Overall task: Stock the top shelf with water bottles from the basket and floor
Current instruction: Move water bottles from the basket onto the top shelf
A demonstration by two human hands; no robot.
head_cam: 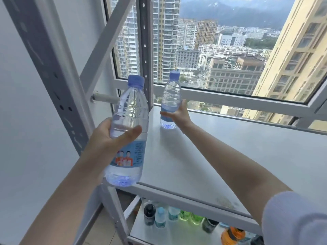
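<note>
Clear plastic, blue-capped, the far water bottle (170,101) stands upright on the white top shelf (230,156) near its back left corner, by the window (230,50); the right hand (177,114) has its fingers wrapped round the label. The left hand (113,137) grips a second water bottle (128,131) at mid-body, held upright in the air just off the shelf's front left corner. On the lower shelf (177,234) stand assorted smaller bottles (160,217).

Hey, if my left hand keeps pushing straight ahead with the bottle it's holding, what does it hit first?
Probably the grey shelf upright at the back corner, by the window. The left hand holds its bottle short of the top shelf; depth is unclear.
</note>
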